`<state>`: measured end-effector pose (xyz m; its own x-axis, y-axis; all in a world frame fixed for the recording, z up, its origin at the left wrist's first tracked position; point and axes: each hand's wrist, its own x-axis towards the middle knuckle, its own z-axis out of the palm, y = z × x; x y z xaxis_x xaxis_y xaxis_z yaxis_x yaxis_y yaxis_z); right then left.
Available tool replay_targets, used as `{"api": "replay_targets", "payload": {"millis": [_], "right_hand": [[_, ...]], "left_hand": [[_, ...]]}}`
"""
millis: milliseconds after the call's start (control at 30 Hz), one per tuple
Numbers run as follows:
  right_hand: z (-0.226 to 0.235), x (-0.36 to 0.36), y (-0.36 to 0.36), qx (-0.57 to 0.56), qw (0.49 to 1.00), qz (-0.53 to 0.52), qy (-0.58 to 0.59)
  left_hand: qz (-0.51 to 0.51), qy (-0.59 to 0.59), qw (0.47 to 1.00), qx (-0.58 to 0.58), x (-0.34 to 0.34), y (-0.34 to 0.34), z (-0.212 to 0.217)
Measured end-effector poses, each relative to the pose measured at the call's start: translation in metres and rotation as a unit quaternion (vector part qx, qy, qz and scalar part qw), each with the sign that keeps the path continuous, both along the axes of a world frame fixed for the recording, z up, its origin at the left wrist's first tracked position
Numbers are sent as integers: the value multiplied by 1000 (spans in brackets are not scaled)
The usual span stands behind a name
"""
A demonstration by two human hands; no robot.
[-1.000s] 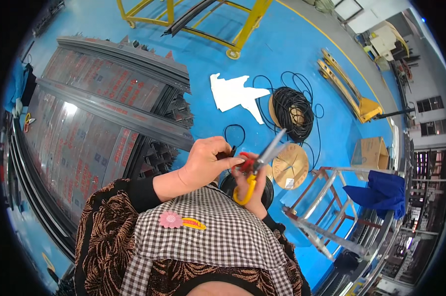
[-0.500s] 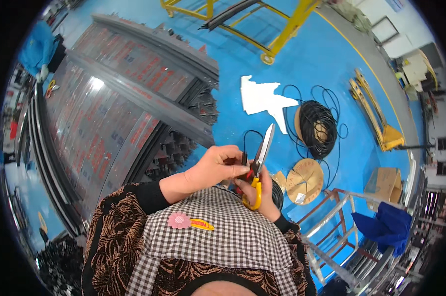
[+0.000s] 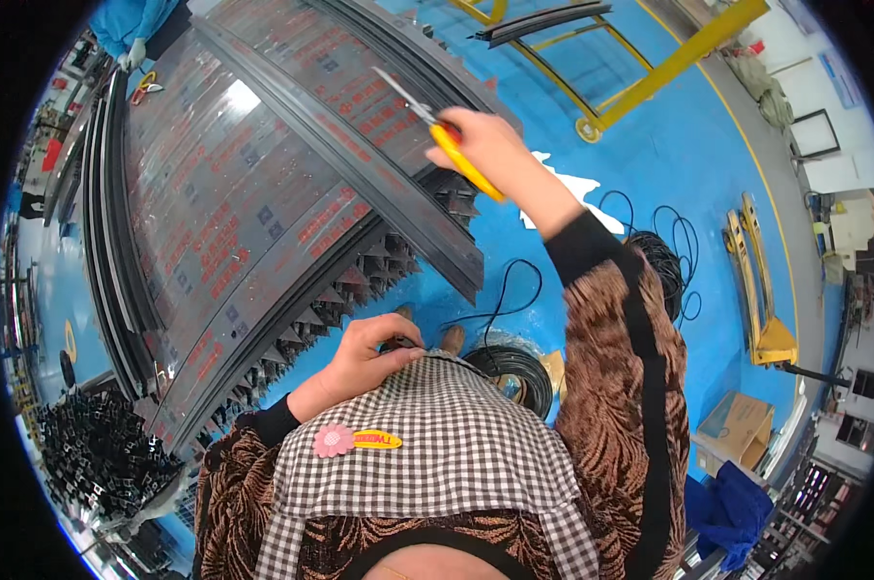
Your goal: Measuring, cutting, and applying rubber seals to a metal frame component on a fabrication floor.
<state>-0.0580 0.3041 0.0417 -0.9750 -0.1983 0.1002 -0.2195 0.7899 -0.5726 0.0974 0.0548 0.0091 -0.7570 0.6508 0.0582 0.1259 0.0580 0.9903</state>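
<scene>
In my right hand [image 3: 495,159] is a pair of scissors with yellow handles [image 3: 464,166]. I hold it out at arm's length over the stack of grey metal profiles [image 3: 263,164], its blades pointing to the far left. My left hand [image 3: 360,360] is closed close to my checked apron [image 3: 427,425]. Between its thumb and fingers shows a bit of black cord [image 3: 398,343], mostly hidden. A loose loop of black cord [image 3: 505,300] lies on the blue floor, running from a coil [image 3: 529,372] beyond the apron.
A person in blue [image 3: 128,29] stands at the far left, near another pair of scissors [image 3: 145,89]. On the right are a second cord coil [image 3: 657,266], white sheet [image 3: 577,186], yellow pallet jack [image 3: 771,333] and cardboard box [image 3: 737,425]. A yellow frame [image 3: 669,72] stands at the back.
My right hand has swung the scissors away from my left hand, up and leftward over the profiles. The left hand has drawn back toward the apron. The whole view has shifted.
</scene>
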Motion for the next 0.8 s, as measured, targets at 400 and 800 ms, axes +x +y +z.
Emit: {"api": "replay_targets", "payload": {"millis": [400,800], "right_hand": [[-62,-86,-63,36,991,-29,122],[20,180,-95,-572,804,-130,-95]], "left_hand": [[105,-229,965,74,-27,-25,2],[86,-263,948,158,-43,22,43]]}}
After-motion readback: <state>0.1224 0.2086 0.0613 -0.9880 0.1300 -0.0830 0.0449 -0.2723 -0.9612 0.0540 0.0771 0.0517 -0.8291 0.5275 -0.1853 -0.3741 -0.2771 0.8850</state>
